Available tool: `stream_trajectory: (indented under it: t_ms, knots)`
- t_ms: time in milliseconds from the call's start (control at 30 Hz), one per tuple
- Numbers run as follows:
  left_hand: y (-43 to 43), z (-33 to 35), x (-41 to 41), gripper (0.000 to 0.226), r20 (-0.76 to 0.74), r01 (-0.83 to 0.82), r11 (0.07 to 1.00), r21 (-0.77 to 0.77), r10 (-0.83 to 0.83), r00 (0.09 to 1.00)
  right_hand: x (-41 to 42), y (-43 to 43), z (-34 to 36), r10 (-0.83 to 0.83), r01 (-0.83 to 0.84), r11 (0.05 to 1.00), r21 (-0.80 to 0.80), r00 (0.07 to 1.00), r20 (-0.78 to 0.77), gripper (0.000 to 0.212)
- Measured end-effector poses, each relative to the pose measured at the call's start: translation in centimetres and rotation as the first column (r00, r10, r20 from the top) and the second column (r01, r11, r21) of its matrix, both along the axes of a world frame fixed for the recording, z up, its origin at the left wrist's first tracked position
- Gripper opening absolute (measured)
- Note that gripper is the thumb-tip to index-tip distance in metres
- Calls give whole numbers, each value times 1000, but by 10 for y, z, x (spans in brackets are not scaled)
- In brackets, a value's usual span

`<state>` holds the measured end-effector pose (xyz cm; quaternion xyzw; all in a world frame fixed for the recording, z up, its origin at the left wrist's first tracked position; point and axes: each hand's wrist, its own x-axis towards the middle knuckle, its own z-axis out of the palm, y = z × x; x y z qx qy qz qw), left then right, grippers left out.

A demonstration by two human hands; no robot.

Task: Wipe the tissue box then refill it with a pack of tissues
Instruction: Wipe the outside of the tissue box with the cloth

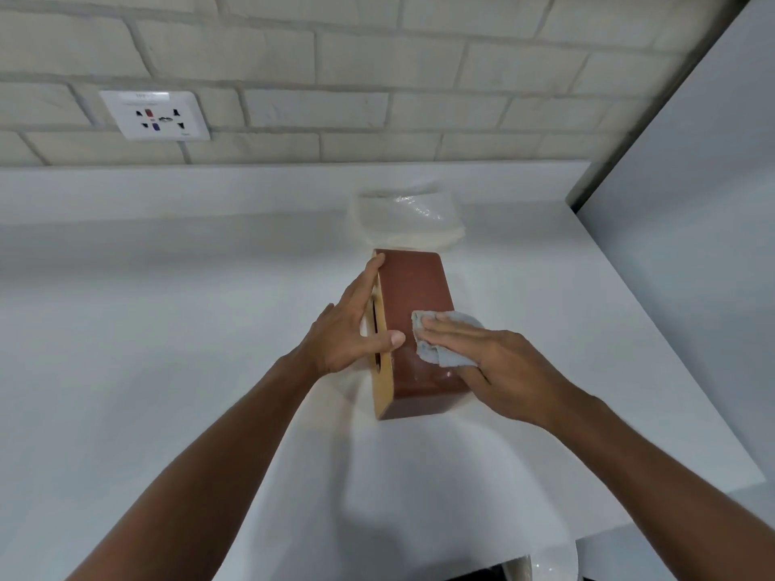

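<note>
A brown tissue box (413,295) with a pale wooden slotted lid lies on its side on the white counter (167,350), lid facing left. My left hand (352,329) grips the box across the lid, thumb on the upward brown face. My right hand (499,358) presses a crumpled grey cloth (440,333) flat against that brown face. Just behind the box lies a pack of tissues (407,220) in clear plastic wrap.
A white brick wall rises behind the counter, with a power socket plate (155,115) at the left. A white panel (692,245) stands at the right end. The counter's front right corner ends near a round object (541,564).
</note>
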<state>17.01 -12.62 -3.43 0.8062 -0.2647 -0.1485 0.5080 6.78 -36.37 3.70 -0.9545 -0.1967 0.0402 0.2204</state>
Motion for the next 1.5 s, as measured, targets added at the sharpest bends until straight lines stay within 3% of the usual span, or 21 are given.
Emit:
stream_trajectory:
  t_ms: [167, 267, 400, 533, 633, 700, 833, 967, 1100, 1233, 1400, 1500]
  knots:
    - [0, -1, 1, 109, -7, 2, 1000, -11, -2, 1000, 3, 19, -4, -43, 39, 998, 42, 994, 103, 51]
    - [0, -2, 0, 109, 7, -2, 1000, 9, 2, 1000, -3, 17, -5, 21, -23, 999, 46, 998, 51, 53]
    - [1, 1, -1, 108, -11, -4, 1000, 14, 4, 1000, 18, 15, -3, -68, 63, 996, 66, 995, 73, 53]
    - [6, 3, -18, 112, 214, -123, 980, 154, 88, 973, 19, 22, -5, -85, 82, 996, 46, 993, 78, 50]
    - [15, 1, -45, 127, 403, -72, 985, 157, 2, 915, 19, 18, -4, -89, 85, 995, 50, 993, 77, 50]
    - [17, -2, -54, 135, 455, -13, 978, 209, -86, 886, 20, 20, -2, -92, 87, 995, 54, 992, 85, 49]
    - [15, -5, -53, 132, 519, -63, 962, 266, -88, 850, 16, 25, -1, -90, 86, 995, 49, 992, 86, 47]
    - [18, -10, -49, 121, 549, -55, 975, 215, -74, 832, 8, 24, -1, 20, -21, 1000, 11, 998, 56, 50]
    - [17, -9, -47, 126, 519, -67, 981, 183, -39, 854, 18, 24, 0, -89, 86, 996, 32, 991, 98, 50]
    - [17, -7, -44, 134, 505, -85, 982, 167, -11, 863, -1, 27, -2, 34, -35, 999, 29, 999, 36, 52]
    - [16, -15, -44, 126, 584, -93, 986, 136, -4, 812, 4, 39, 1, -41, 34, 997, 69, 994, 100, 51]
    - [17, -17, -42, 123, 625, -99, 988, 118, 4, 781, -12, 46, -5, 116, -117, 993, 13, 990, 82, 53]
